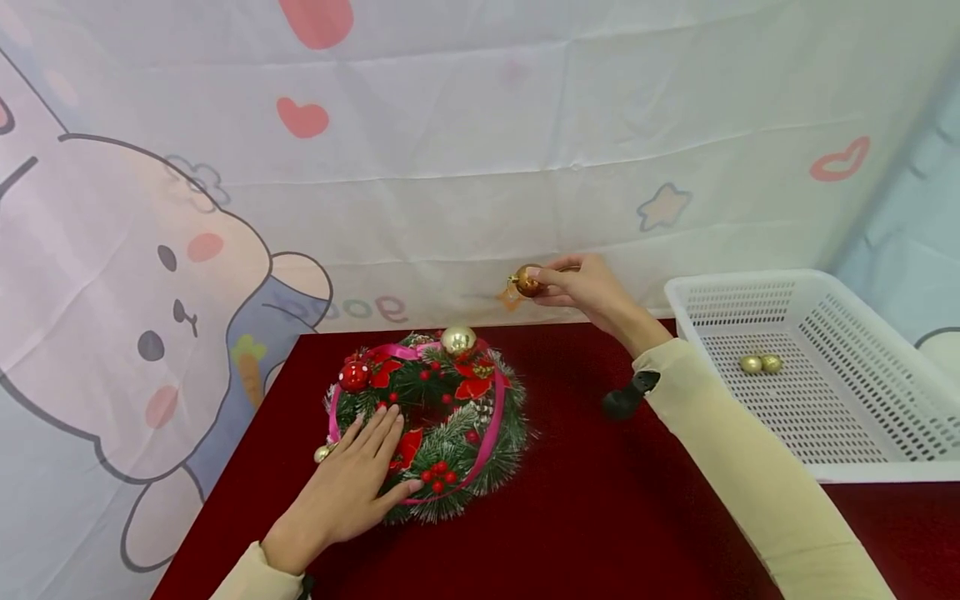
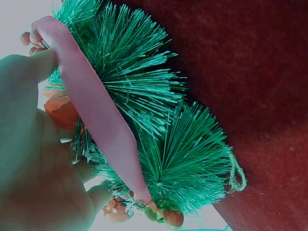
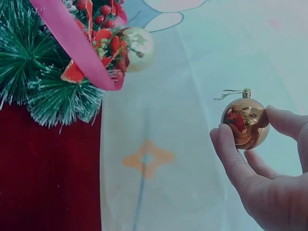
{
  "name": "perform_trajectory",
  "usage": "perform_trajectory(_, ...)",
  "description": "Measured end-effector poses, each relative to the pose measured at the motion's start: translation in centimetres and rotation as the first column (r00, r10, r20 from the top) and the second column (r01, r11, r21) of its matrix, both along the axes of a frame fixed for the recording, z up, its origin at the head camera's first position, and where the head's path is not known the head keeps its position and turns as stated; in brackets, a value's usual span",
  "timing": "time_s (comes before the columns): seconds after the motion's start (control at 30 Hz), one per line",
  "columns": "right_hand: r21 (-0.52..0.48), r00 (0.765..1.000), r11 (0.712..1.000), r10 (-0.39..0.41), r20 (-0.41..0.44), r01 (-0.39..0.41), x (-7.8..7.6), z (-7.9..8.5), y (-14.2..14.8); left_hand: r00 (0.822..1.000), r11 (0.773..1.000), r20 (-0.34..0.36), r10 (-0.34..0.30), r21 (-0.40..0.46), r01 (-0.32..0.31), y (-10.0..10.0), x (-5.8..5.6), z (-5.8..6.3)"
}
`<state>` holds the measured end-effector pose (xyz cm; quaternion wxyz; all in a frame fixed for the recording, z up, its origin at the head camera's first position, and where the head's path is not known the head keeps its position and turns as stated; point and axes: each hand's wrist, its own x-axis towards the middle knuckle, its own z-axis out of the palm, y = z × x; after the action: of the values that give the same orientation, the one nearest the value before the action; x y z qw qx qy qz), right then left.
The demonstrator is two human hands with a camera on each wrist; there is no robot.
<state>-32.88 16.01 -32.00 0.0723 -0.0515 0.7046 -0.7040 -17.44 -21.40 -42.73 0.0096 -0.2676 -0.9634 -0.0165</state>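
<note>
I hold a shiny gold ball (image 1: 527, 282) up in my right hand (image 1: 588, 292) while my left hand (image 1: 352, 483) lies flat on a wreath (image 1: 427, 421).

My right hand is up at the far side of the red table (image 1: 600, 517), and its thumb and fingers (image 3: 230, 154) pinch the gold ball from both sides, with the little cap and string on top. My left hand is spread out with straight fingers, pressing on the near left part of the wreath. The wreath is green with red berries, red flowers, a pink ribbon (image 2: 96, 113) and a gold ball of its own (image 1: 458, 339) at its far edge. A white basket (image 1: 862, 433) sits on the right, with two small gold balls (image 1: 760, 364) inside, touching each other. A cloth with a bunny (image 1: 135, 317) hangs behind the table.
</note>
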Motion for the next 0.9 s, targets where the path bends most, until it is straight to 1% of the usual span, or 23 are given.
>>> perform_trajectory(0.2, -0.012, 1.0, 1.0, -0.008, 0.003, 0.008, 0.5, 0.8, 1.1, 1.0, 1.0, 0.004, -0.001, -0.002, 0.001, 0.1, -0.1, 0.0)
perform_trajectory(0.47, -0.057, 0.999, 0.998, 0.03, 0.026, -0.029, 1.9, 2.4, 3.1, 1.0, 1.0, 0.0, -0.002, 0.002, 0.002, 0.1, -0.1, 0.2)
perform_trajectory(0.67, -0.125, 0.999, 0.992, 0.031, 0.02, -0.028, 2.8, 3.2, 5.6, 1.0, 1.0, 0.01, -0.008, 0.004, 0.008, 0.2, -0.1, 0.3)
perform_trajectory(0.9, -0.146, 1.0, 0.989, 0.01, -0.007, -0.011, 3.6, 3.8, 9.0, 1.0, 1.0, 0.015, -0.001, 0.013, 0.001, 0.2, 0.0, 0.2)
